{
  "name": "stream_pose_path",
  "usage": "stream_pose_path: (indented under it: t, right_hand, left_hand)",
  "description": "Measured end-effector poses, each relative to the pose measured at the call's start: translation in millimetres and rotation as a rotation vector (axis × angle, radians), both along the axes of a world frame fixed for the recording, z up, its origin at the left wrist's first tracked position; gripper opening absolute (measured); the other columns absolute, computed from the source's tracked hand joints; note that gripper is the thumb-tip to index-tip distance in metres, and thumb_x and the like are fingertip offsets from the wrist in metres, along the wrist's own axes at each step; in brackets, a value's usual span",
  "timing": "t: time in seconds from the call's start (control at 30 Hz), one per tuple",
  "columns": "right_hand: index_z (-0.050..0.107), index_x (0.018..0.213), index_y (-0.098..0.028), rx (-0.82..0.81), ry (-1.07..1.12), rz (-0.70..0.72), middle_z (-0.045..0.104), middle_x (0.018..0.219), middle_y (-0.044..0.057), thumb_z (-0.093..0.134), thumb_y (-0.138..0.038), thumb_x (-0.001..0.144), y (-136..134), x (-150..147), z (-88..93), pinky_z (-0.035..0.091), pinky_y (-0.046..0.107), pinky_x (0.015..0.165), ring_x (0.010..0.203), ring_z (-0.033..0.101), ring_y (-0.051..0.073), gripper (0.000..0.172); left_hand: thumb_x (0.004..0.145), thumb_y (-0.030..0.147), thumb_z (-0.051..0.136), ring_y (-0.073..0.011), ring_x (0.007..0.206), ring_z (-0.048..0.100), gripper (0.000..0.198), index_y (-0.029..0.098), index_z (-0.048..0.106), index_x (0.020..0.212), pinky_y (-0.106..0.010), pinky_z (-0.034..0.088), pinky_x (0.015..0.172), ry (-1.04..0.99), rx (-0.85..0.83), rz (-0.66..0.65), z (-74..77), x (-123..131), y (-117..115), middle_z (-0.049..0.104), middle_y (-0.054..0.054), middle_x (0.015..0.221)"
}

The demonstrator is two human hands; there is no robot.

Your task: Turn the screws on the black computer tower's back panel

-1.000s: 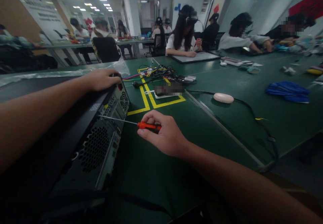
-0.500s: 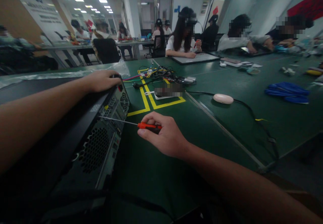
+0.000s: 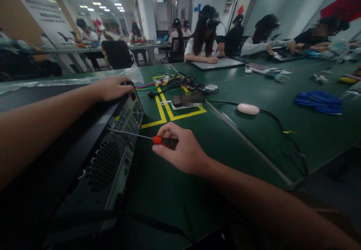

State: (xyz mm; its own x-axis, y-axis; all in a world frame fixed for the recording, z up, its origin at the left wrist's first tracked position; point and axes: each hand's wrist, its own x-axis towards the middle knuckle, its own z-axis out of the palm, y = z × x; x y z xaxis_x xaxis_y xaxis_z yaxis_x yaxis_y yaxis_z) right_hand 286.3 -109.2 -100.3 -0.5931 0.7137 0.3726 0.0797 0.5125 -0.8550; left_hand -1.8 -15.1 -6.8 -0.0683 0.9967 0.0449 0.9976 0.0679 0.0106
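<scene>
A black desktop computer case [image 3: 70, 118] lies at the left, its rear panel with a honeycomb vent [image 3: 104, 163] facing right. My left hand [image 3: 114, 88] rests flat on the top near the far rear corner, thumb along the edge; its fingertips are partly hidden. My right hand [image 3: 183, 148] is closed round the red and black handle of a screwdriver [image 3: 165, 141]. The long thin shaft points left, and its tip meets the upper edge of the rear panel, above the vent. Whether a screw sits under the tip is too small to tell.
Beyond the case lie a tangle of cables [image 3: 183, 81], a dark blurred item [image 3: 187, 100] inside yellow tape [image 3: 153, 123], a pinkish oval object [image 3: 248, 109] on a black cord, and a blue cloth-like bundle [image 3: 318, 101]. Several people sit at the tables behind.
The screwdriver handle has turned slightly in my right hand, showing more black and less red. Its tip stays at the same place on the case. My left hand keeps its place.
</scene>
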Motion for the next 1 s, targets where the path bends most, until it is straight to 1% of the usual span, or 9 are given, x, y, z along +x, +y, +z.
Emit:
stream_pose_path:
  t: [0.1, 0.33, 0.53, 0.63, 0.67, 0.73, 0.87, 1.0]
  right_hand:
    - [0.061, 0.095, -0.019, 0.009, 0.003, 0.012, 0.061, 0.075, -0.003, 0.071, -0.027, 0.085, 0.6, 0.2, 0.9, 0.042, 0.026, 0.063, 0.065, 0.054, 0.011, 0.017]
    - [0.062, 0.095, -0.018, 0.022, 0.006, 0.009, 0.060, 0.074, -0.004, 0.071, -0.027, 0.085, 0.4, 0.1, 0.0, 0.042, 0.026, 0.063, 0.063, 0.054, 0.010, 0.016]
    - [0.062, 0.096, -0.018, 0.022, -0.023, -0.001, 0.060, 0.073, -0.004, 0.071, -0.029, 0.087, 1.4, -0.9, -1.0, 0.041, 0.026, 0.061, 0.062, 0.053, 0.010, 0.016]
    - [0.061, 0.095, -0.019, 0.032, -0.025, -0.005, 0.060, 0.072, -0.005, 0.072, -0.027, 0.086, 1.5, -1.7, -0.4, 0.042, 0.026, 0.061, 0.062, 0.055, 0.010, 0.016]
    - [0.061, 0.094, -0.019, 0.030, -0.034, -0.007, 0.060, 0.072, -0.004, 0.071, -0.027, 0.086, 1.4, -2.0, -0.1, 0.043, 0.026, 0.060, 0.063, 0.055, 0.010, 0.015]
    - [0.061, 0.094, -0.019, 0.024, -0.044, -0.015, 0.061, 0.073, -0.004, 0.072, -0.027, 0.087, 1.3, -2.4, 0.5, 0.044, 0.026, 0.061, 0.064, 0.057, 0.011, 0.015]
    - [0.062, 0.095, -0.020, 0.045, -0.075, -0.035, 0.063, 0.074, -0.003, 0.073, -0.027, 0.086, 1.8, -3.9, 0.6, 0.045, 0.027, 0.061, 0.065, 0.059, 0.013, 0.015]
    - [0.062, 0.092, -0.021, 0.039, -0.047, -0.047, 0.063, 0.071, -0.002, 0.074, -0.028, 0.085, 2.4, -6.1, 0.5, 0.044, 0.027, 0.057, 0.062, 0.058, 0.013, 0.016]
  left_hand:
    - [0.085, 0.056, 0.032, -0.0324, 0.132, 0.051, 0.074, 0.013, 0.054, 0.142, -0.041, 0.037, 0.111, 0.009, 0.002, 0.004, -0.1, -0.6, 1.0, 0.056, -0.014, 0.147]
    - [0.085, 0.056, 0.033, -0.0312, 0.129, 0.052, 0.073, 0.013, 0.054, 0.141, -0.040, 0.038, 0.109, 0.001, 0.001, -0.006, -1.9, -5.4, 4.1, 0.057, -0.013, 0.145]
    - [0.084, 0.057, 0.035, -0.0329, 0.129, 0.052, 0.076, 0.012, 0.055, 0.141, -0.042, 0.039, 0.108, 0.006, 0.003, -0.005, 1.1, -2.0, 0.7, 0.058, -0.014, 0.144]
    - [0.083, 0.058, 0.034, -0.0304, 0.127, 0.055, 0.072, 0.020, 0.059, 0.139, -0.038, 0.041, 0.106, 0.017, 0.027, 0.007, 2.1, 0.1, -0.7, 0.062, -0.008, 0.139]
    - [0.083, 0.057, 0.034, -0.0298, 0.127, 0.055, 0.071, 0.021, 0.060, 0.138, -0.037, 0.042, 0.105, 0.017, 0.031, 0.004, 2.5, 0.7, -1.2, 0.062, -0.008, 0.138]
    - [0.083, 0.055, 0.034, -0.0301, 0.127, 0.055, 0.073, 0.017, 0.059, 0.139, -0.037, 0.041, 0.105, 0.011, 0.019, -0.016, 3.2, 1.7, -2.4, 0.061, -0.011, 0.139]
    - [0.082, 0.055, 0.033, -0.0308, 0.129, 0.054, 0.074, 0.014, 0.058, 0.139, -0.037, 0.040, 0.107, 0.006, 0.031, -0.001, 4.8, 2.4, -4.6, 0.059, -0.013, 0.141]
    - [0.081, 0.057, 0.034, -0.0306, 0.131, 0.052, 0.075, 0.018, 0.057, 0.141, -0.037, 0.039, 0.109, -0.018, 0.015, -0.006, 5.8, 1.1, -4.5, 0.058, -0.010, 0.144]
